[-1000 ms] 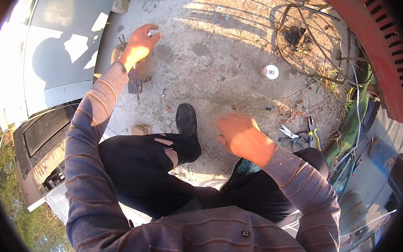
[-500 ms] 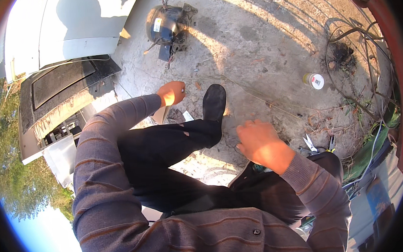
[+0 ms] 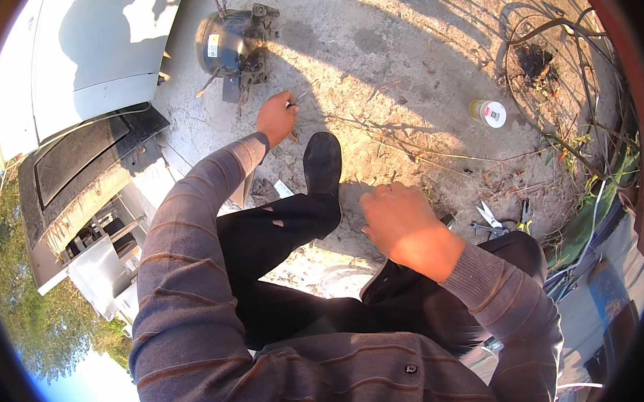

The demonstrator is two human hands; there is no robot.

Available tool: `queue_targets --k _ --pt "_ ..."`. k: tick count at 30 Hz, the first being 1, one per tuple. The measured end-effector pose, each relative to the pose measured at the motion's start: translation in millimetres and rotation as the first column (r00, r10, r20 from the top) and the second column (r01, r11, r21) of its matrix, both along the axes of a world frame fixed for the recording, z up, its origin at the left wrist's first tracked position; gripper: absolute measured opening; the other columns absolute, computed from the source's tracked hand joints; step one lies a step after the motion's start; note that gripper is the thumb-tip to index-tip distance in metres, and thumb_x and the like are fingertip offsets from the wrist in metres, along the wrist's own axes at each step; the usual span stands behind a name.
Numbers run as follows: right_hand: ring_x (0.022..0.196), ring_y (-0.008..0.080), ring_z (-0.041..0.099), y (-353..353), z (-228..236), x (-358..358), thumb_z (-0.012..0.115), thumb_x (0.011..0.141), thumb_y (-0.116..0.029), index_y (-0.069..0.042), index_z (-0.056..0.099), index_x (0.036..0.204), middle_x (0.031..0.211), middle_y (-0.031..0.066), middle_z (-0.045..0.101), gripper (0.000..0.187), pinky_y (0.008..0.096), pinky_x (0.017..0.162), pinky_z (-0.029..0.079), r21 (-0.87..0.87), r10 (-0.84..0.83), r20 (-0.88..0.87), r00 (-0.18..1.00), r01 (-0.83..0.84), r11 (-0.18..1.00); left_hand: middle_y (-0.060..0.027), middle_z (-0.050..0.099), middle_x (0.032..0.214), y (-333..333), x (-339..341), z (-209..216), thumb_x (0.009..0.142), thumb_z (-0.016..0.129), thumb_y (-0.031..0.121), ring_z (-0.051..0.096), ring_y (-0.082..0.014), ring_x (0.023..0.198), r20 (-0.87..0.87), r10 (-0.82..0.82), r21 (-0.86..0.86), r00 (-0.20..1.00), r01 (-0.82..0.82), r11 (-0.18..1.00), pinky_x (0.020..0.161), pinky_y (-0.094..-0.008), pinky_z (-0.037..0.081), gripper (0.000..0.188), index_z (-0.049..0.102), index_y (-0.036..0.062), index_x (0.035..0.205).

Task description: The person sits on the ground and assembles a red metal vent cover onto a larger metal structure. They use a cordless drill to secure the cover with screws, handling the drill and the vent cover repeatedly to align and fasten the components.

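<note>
1. Cabinet (image 3: 107, 59): pale and broad, at the far left; its panel looks stiff and smooth, with little to hold but the edges.
2. Compressor (image 3: 219, 54): on the ground beyond the left hand, apart from it. The dark rounded shell looks heavy, rigid and perhaps slick. I would lift by the metal feet (image 3: 258, 77) on its right side, with a palm under the shell, and spare the thin pipe stubs (image 3: 220, 7), which may bend.
3. Left grip (image 3: 277, 120): fingers curled narrow, just below the compressor. A tiny pale thing shows at the fingertips; I cannot tell what it is or whether it is pinched.
4. Right grip (image 3: 406, 229): back upward, fingers loosely bent, above the ground between the knees. The palm is hidden, so I cannot tell whether it holds anything.
5. Scissors (image 3: 489, 216): near the right knee; light, stiff and sharp, best taken by the handles.
6. Tub (image 3: 489, 113): white lid, yellowish wall; probably light, easiest held around the side.
7. Pliers (image 3: 525, 214): beside the scissors; likely dense for their size, best taken by the yellow handles.
</note>
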State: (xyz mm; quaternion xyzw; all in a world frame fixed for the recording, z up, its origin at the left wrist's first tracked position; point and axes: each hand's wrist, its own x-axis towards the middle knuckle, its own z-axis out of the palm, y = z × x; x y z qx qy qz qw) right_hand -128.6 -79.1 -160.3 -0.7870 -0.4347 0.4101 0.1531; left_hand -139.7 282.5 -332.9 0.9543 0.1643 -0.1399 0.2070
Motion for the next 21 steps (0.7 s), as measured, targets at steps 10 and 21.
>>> queue_targets --k 10,21 --pt "0.106 0.0291 0.071 -5 18 6 0.077 0.082 -0.013 -0.002 0.073 0.11 0.11 0.0134 0.073 0.031 0.0434 0.087 0.056 -0.004 -0.048 -0.02 0.999 0.048 0.999 -0.0121 0.075 0.095 -129 64 38 0.093 0.074 0.014 0.069 -0.0213 0.086 -0.017 -0.092 -0.505 0.996 0.071 0.86 0.08 -0.0339 0.053 0.016 0.076 0.0021 0.104" --pt "0.096 0.0372 0.07 -129 59 7 0.073 0.094 -0.025 0.001 0.065 0.11 0.104 0.021 0.067 0.031 0.0486 0.082 0.056 0.334 -0.563 0.027 0.826 0.523 0.784 -0.0103 0.076 0.089 -242 122 96 0.092 0.079 0.018 0.069 -0.0165 0.082 -0.277 -0.618 -0.56 0.736 0.399 0.726 0.074 -0.0356 0.054 0.021 0.078 -0.0003 0.102"
